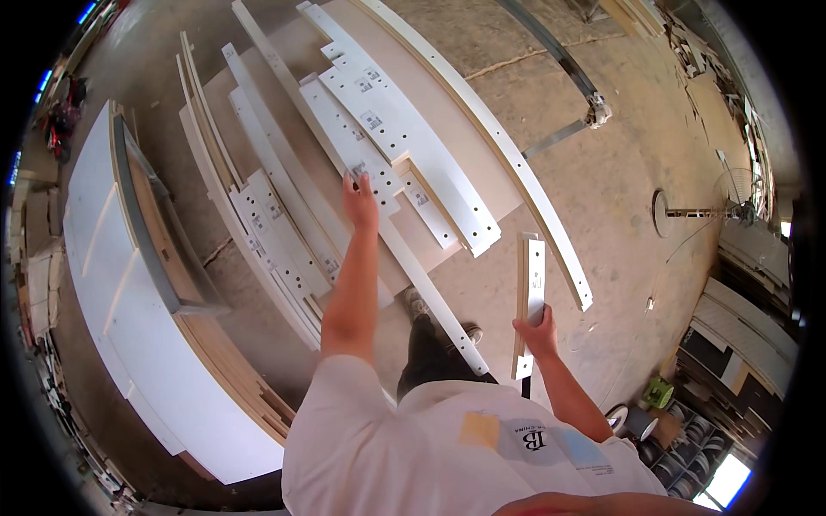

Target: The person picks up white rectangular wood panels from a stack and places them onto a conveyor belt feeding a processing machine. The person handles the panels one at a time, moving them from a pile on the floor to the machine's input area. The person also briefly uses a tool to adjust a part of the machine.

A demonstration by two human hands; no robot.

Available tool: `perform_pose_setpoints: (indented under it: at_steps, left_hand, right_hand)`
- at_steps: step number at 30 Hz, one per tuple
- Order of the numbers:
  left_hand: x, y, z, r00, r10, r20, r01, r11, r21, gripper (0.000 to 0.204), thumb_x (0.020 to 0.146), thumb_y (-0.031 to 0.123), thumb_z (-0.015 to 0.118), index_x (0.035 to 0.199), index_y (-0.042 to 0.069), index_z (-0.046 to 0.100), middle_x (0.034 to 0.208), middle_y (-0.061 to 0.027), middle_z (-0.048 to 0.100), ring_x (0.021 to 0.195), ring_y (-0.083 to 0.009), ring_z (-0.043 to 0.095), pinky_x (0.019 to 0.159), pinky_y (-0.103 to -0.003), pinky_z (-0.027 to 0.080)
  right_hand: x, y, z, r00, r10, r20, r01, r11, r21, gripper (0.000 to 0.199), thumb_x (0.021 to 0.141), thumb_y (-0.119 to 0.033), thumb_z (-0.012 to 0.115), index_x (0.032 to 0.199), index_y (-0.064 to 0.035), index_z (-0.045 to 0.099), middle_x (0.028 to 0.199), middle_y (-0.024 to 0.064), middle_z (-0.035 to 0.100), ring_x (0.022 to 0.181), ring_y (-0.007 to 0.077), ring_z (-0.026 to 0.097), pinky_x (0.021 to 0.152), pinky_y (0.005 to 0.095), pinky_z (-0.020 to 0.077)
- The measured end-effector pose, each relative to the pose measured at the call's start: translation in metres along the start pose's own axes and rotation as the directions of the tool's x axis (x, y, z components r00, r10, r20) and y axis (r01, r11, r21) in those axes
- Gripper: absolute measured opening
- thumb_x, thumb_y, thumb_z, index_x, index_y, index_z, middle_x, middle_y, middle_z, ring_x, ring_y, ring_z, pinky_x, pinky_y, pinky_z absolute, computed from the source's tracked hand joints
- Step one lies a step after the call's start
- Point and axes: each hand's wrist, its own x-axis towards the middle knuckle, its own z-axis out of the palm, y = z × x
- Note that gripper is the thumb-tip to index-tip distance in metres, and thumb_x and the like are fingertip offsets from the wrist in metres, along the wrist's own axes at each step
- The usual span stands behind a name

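Note:
My right hand [539, 333] grips a short white board [535, 275] with raw wood-coloured edges, a few dark holes and a label. The board stands out to my right, its long side pointing away from me. My left hand [361, 206] reaches forward with thumb and finger apart, the fingertips at a white drilled panel [331, 116] near a small printed label. Beside that panel lies a wider white panel [404, 129] with holes and labels. A long narrow white strip [430, 301] passes close by my left hand and runs back toward my legs.
The panels rest on a large beige board [490, 193]. More white strips [275, 224] lie to the left, and a long curved strip [482, 112] to the right. A stack topped by a white sheet [163, 344] stands far left. A fan [661, 213] is at right.

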Motion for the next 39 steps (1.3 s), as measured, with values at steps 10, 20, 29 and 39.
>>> perform_pose_setpoints:
  at_steps: [10,20,29,39]
  left_hand:
    - [0.049,-0.037,0.027,0.981,0.157,0.115,-0.189,0.908,0.373,0.081,0.086,0.037,0.074,0.15,0.002,0.039,0.147,-0.0188,0.05,0.133,-0.037,0.047,0.11,-0.045,0.041]
    - [0.016,-0.032,0.001,0.967,0.236,0.098,-0.25,0.954,0.168,0.072,0.092,0.025,0.068,0.153,0.005,0.035,0.147,-0.0173,0.05,0.131,-0.0341,0.051,0.108,-0.044,0.042]
    - [-0.275,-0.055,-0.11,0.851,-0.238,0.469,0.185,0.97,0.157,0.05,0.09,0.02,0.065,0.138,0.009,0.055,0.097,-0.0089,0.066,0.072,-0.0209,0.061,0.075,-0.035,0.053]
    - [-0.388,-0.082,-0.185,0.84,-0.456,0.294,0.423,0.89,0.172,0.054,0.088,0.013,0.071,0.138,0.006,0.052,0.123,-0.0074,0.07,0.071,-0.0159,0.066,0.073,-0.031,0.055]
  right_hand:
    - [0.006,-0.042,0.003,0.992,-0.12,0.032,0.123,0.988,-0.09,0.076,0.067,-0.035,0.084,0.13,-0.0037,0.055,0.111,0.0162,0.068,0.101,0.0297,0.068,0.087,0.0421,0.0539]
    - [0.078,-0.148,0.056,0.923,-0.365,0.124,0.38,0.914,-0.138,0.073,0.069,-0.032,0.084,0.13,-0.0054,0.053,0.11,0.0173,0.069,0.103,0.0322,0.068,0.089,0.0425,0.0538]
    - [0.213,-0.322,0.181,0.755,-0.646,0.113,0.651,0.718,-0.245,0.076,0.065,-0.039,0.086,0.127,-0.0066,0.057,0.112,0.0178,0.07,0.105,0.035,0.068,0.089,0.0445,0.0541]
    - [0.277,-0.446,0.296,0.757,-0.625,0.193,0.637,0.638,-0.432,0.092,0.065,-0.043,0.08,0.137,0.0017,0.046,0.119,0.0218,0.068,0.113,0.0354,0.066,0.097,0.0425,0.0527]
